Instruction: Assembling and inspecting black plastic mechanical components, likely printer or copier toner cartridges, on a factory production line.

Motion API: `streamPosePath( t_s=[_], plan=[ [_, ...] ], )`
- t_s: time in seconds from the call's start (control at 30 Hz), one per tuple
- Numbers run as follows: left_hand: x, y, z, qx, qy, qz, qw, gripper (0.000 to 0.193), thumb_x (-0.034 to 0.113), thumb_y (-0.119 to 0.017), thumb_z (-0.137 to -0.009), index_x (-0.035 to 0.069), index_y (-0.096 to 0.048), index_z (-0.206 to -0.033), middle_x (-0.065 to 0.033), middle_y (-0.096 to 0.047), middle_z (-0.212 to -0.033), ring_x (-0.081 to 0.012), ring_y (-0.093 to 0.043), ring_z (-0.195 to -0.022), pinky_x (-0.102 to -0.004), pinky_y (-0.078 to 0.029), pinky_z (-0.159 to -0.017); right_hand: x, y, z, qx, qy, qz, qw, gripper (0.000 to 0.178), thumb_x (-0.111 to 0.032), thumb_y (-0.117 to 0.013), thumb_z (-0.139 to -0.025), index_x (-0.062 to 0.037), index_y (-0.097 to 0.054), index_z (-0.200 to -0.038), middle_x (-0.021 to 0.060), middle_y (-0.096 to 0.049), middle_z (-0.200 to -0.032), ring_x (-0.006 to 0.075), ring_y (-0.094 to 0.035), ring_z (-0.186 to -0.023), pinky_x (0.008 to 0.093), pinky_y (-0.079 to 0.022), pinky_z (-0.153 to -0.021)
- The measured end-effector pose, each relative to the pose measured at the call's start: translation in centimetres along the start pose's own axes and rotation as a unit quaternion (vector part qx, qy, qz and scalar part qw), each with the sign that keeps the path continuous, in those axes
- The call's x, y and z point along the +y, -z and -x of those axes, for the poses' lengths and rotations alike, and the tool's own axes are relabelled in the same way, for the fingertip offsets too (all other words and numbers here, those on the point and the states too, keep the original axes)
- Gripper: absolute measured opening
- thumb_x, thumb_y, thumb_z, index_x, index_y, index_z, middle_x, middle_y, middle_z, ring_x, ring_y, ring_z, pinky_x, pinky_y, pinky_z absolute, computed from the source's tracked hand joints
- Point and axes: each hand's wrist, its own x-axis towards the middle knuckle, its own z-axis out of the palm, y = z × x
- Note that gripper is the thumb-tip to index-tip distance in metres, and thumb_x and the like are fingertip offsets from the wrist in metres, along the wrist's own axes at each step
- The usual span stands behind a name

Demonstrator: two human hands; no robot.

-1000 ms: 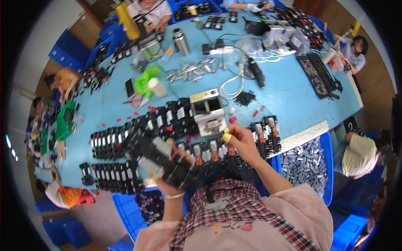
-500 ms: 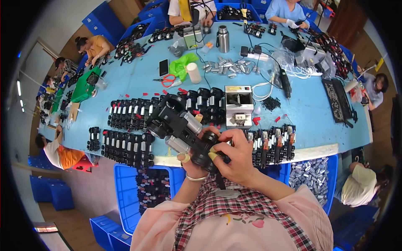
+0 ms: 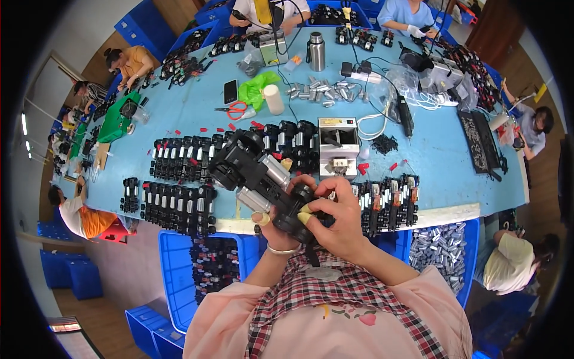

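My left hand is closed around the near end of a black toy car chassis, holding it tilted above the bench. Silver cylindrical motors sit on the chassis, and black wheels show at both ends. With thumb and fingers, my right hand pinches the chassis at its near wheels; any small part between the fingertips is hidden. Yellow covers wrap some fingertips. Rows of similar chassis stand on the blue table, left and right of my hands. A small grey and white device stands just beyond.
Below the table edge are blue bins, one with chassis, another with loose motors. Farther back lie red-handled scissors, a phone, a steel flask, a pile of motors and a corded black tool. Other people work around the table.
The whole view has shifted slightly. Both my hands keep their grip on the chassis, with the right fingers moved a little at its near wheels. Across the table, a person's hands have moved apart.
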Motion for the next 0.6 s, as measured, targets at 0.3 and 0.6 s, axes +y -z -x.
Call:
streamPosePath(
  t_s=[0.3, 0.6],
  plan=[
    [-0.2, 0.7, -0.2, 0.010, 0.001, -0.038, 0.999, 0.097, 0.075, -0.042, -0.066, -0.004, -0.035, -0.123, -0.0125, -0.044, -0.112, -0.0196, -0.047, -0.101, -0.0304, -0.039, -0.087, 0.4, 0.5, 0.1, -0.044, -0.019, 0.000, 0.999, 0.011, -0.003, -0.064, -0.066, -0.0017, -0.062, -0.076, 0.0094, -0.049, -0.091, 0.0220, -0.050, -0.085, 0.0294, -0.040, -0.070],
    [0.8, 1.4, -0.7, 0.038, 0.006, -0.053, 0.998, 0.103, 0.079, -0.043, -0.062, -0.003, -0.034, -0.123, -0.0118, -0.045, -0.107, -0.0196, -0.049, -0.096, -0.0318, -0.042, -0.084, 0.5, 0.3, 0.0, -0.065, 0.012, -0.001, 0.998, 0.013, -0.005, -0.060, -0.072, -0.0048, -0.063, -0.085, 0.0116, -0.048, -0.098, 0.0210, -0.049, -0.084, 0.0286, -0.039, -0.067]
  ],
)
